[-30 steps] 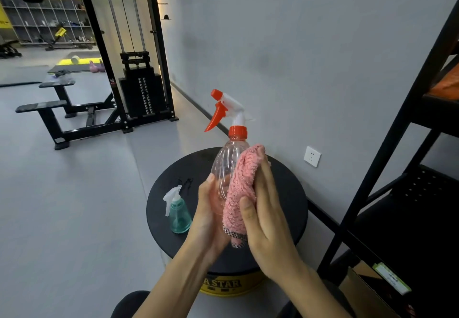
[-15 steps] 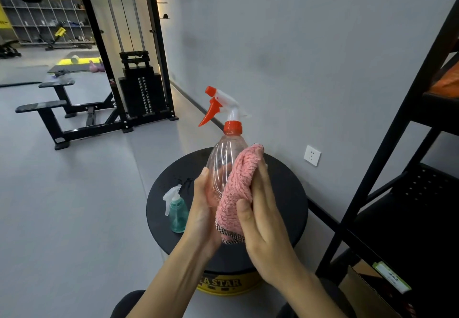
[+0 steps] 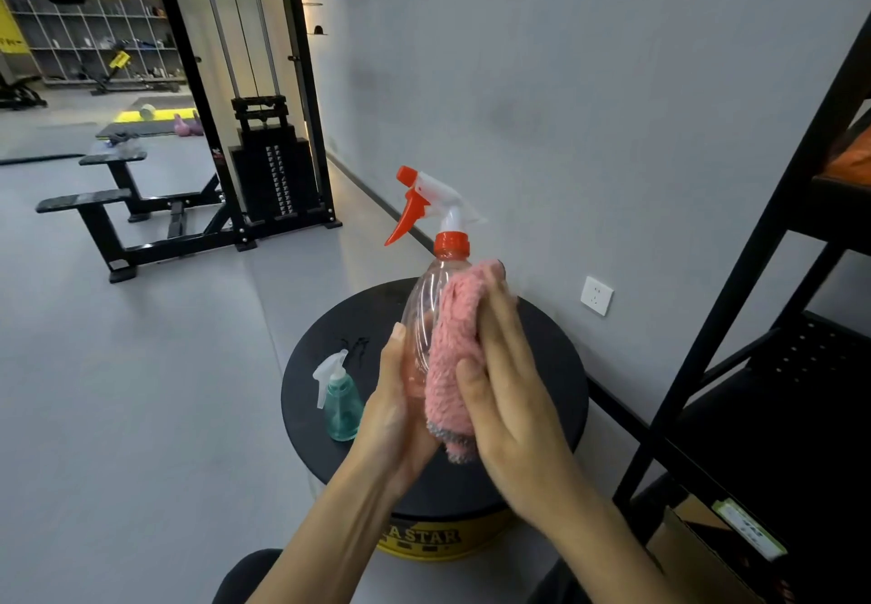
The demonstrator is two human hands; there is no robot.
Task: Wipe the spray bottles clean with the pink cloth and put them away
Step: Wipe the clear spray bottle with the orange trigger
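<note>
A clear spray bottle (image 3: 424,316) with an orange trigger and collar stands upright in the air above the round black stool top (image 3: 556,396). My left hand (image 3: 393,408) grips its lower body from the left. My right hand (image 3: 506,382) presses the pink cloth (image 3: 455,344) flat against the bottle's right side, fingers straight and thumb hooked over the cloth's lower part. A small teal spray bottle (image 3: 341,398) with a white trigger stands on the stool, left of my left hand.
A black metal shelf rack (image 3: 754,273) rises at the right, with a cardboard box (image 3: 702,556) at its foot. A grey wall with a white socket (image 3: 596,295) is behind the stool. A weight machine (image 3: 271,165) and benches (image 3: 118,212) stand far left.
The clear bottle has shifted slightly and turned in my left hand. My right hand has slid the pink cloth upward along the bottle's side.
</note>
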